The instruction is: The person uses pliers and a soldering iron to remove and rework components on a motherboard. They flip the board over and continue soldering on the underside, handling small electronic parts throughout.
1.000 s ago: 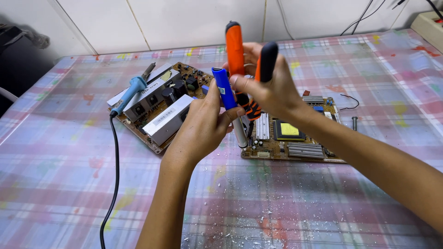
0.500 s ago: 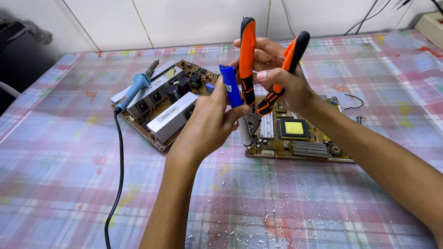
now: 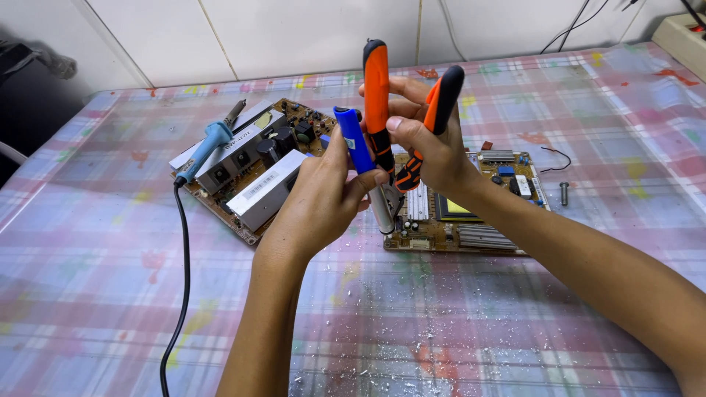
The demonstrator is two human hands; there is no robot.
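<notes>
We have both hands raised over the worktop (image 3: pixel 515 323), close together, above the circuit board (image 3: pixel 471 213); left hand (image 3: pixel 323 198) is curled shut around a blue-handled tool (image 3: pixel 357 143), blue grip sticking up past the thumb, pale shaft running down out of the fist to the board's left edge; right hand (image 3: pixel 430 147) is closed on orange-handled pliers (image 3: pixel 401 110), both handles pointing up, fingers wrapped between them, jaws down behind the left fingertips; cannot tell what the jaws grip; the two tools sit just beside each other, nearly touching at the hands. Second circuit board (image 3: pixel 250 169) lies to the left, well apart from the left hand; blue soldering iron (image 3: pixel 209 143) rests across it, black cable (image 3: pixel 180 279) trailing toward us; a small screw (image 3: pixel 564 193) lies right of the near board; white flecks scattered on the plaid cover.
</notes>
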